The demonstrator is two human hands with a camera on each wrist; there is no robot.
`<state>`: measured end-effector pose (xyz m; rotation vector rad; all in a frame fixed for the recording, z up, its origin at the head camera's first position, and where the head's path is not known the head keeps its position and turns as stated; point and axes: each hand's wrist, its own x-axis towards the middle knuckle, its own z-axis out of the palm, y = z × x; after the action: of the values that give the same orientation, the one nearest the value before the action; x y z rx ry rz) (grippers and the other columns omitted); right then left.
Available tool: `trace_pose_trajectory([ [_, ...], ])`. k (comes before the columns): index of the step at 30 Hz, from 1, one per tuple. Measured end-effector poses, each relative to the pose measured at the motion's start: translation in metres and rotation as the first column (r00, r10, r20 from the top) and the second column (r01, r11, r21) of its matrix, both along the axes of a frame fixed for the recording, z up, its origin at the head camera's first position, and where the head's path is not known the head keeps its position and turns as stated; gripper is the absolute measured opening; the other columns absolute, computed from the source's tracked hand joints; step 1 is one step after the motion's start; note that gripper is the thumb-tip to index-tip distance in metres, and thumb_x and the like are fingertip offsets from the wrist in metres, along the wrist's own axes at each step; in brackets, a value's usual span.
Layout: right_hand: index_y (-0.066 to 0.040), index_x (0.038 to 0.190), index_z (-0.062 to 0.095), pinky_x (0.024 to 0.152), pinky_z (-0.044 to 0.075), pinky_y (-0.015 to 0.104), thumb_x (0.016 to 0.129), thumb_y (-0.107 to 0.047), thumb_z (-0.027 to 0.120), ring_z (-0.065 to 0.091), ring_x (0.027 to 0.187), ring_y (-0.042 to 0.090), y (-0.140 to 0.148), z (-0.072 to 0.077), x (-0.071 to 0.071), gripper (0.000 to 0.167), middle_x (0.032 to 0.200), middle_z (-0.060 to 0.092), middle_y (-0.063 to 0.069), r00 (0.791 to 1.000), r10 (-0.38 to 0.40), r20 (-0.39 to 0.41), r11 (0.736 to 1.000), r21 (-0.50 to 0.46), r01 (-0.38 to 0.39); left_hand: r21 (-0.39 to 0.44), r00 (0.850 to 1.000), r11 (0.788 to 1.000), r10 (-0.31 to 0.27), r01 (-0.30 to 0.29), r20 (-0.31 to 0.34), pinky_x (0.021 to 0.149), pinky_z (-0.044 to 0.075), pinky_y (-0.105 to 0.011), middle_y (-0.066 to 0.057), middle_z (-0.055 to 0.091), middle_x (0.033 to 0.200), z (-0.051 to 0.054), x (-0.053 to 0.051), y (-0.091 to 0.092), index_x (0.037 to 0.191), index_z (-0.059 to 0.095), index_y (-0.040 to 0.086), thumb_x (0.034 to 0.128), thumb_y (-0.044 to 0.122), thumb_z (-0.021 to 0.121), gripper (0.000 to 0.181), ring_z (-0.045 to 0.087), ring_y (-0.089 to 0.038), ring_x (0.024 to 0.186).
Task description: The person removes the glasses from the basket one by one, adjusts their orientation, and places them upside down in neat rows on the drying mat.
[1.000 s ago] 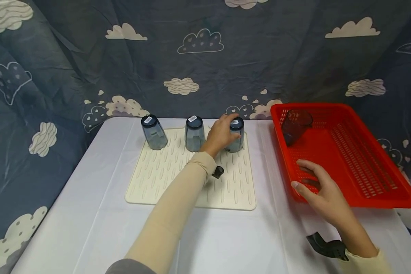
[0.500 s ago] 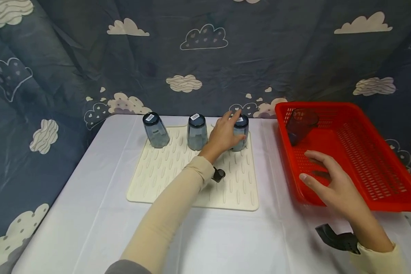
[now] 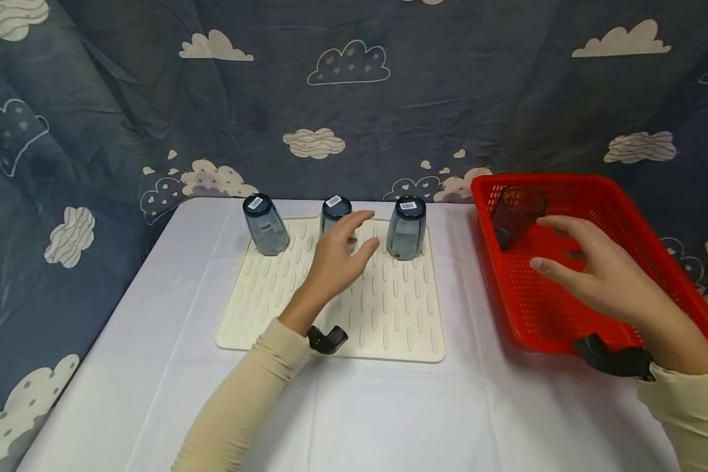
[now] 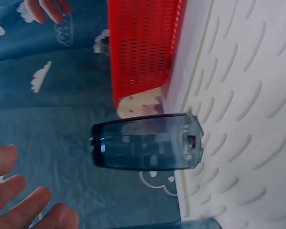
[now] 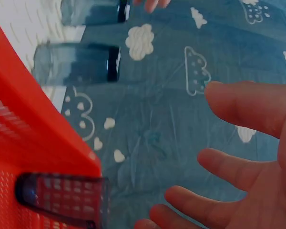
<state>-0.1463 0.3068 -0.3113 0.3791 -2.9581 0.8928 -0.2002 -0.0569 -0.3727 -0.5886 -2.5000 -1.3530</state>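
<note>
Three blue-tinted drinking glasses stand upside down along the back of a cream ribbed drying mat (image 3: 383,314): a left glass (image 3: 267,226), a middle glass (image 3: 335,207) partly hidden by my left hand, and a right glass (image 3: 406,229). My left hand (image 3: 333,259) hovers over the mat with its fingers spread and nothing in them. In the left wrist view the right glass (image 4: 145,142) is apart from the fingers. One more glass (image 3: 516,213) leans inside the red basket (image 3: 498,295) at its back left corner. Above the basket, my right hand (image 3: 608,272) is empty, its fingers extended.
A white cloth (image 3: 389,413) covers the table, which ends at a dark curtain (image 3: 354,151) with cloud prints. The red basket's raised rim stands to the right of the mat. A black wrist camera mount (image 3: 327,339) sticks out under the left wrist.
My left hand has come away from the right glass, moving left and nearer to me. The right glass stays standing on the mat. My right hand has risen forward over the basket.
</note>
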Motion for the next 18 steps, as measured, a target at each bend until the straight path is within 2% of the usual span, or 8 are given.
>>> trace_pose_trajectory([
  [3,-0.005,0.148,0.037,0.096,0.046,0.038,0.091,-0.024,0.071,0.037,0.126,0.048,0.004,0.006,-0.014,0.069,0.149,0.037,0.028,1.0,-0.002,0.019,0.999,0.035,0.001,0.014,1.0,1.0,-0.004,0.004,0.005,0.095,0.058,-0.039,-0.009,0.059,0.141,0.002,0.012,-0.013,0.139,0.056,0.01,0.0949,0.014,0.065,0.045,0.06,-0.027,0.127],
  [6,-0.001,0.149,0.033,0.095,0.036,0.07,0.093,-0.024,0.068,0.033,0.13,0.051,0.008,0.009,-0.03,0.07,0.149,0.033,0.032,0.999,-0.015,0.032,0.999,0.046,0.014,0.026,0.999,1.0,-0.016,0.016,0.029,0.096,0.057,-0.036,-0.008,0.059,0.141,0.003,0.021,-0.023,0.139,0.056,0.01,0.0953,0.014,0.065,0.045,0.06,-0.026,0.127],
  [11,0.002,0.153,0.026,0.1,0.029,0.075,0.096,-0.031,0.065,0.029,0.133,0.055,0.015,0.009,-0.052,0.076,0.152,0.029,0.036,0.995,-0.075,0.071,0.995,0.068,0.07,0.03,0.999,0.999,-0.02,0.019,0.044,0.098,0.056,-0.036,-0.008,0.058,0.142,0.002,0.037,-0.04,0.14,0.054,0.009,0.0957,0.014,0.065,0.046,0.058,-0.026,0.128],
  [18,0.001,0.156,0.018,0.105,0.026,0.076,0.096,-0.039,0.062,0.028,0.136,0.056,0.017,0.008,-0.074,0.084,0.156,0.024,0.034,0.985,-0.11,0.133,0.992,0.08,0.1,0.022,0.998,0.999,0.035,-0.036,0.049,0.1,0.055,-0.042,-0.011,0.058,0.142,-0.006,0.052,-0.065,0.14,0.054,0.008,0.0944,0.013,0.066,0.048,0.059,-0.03,0.128],
])
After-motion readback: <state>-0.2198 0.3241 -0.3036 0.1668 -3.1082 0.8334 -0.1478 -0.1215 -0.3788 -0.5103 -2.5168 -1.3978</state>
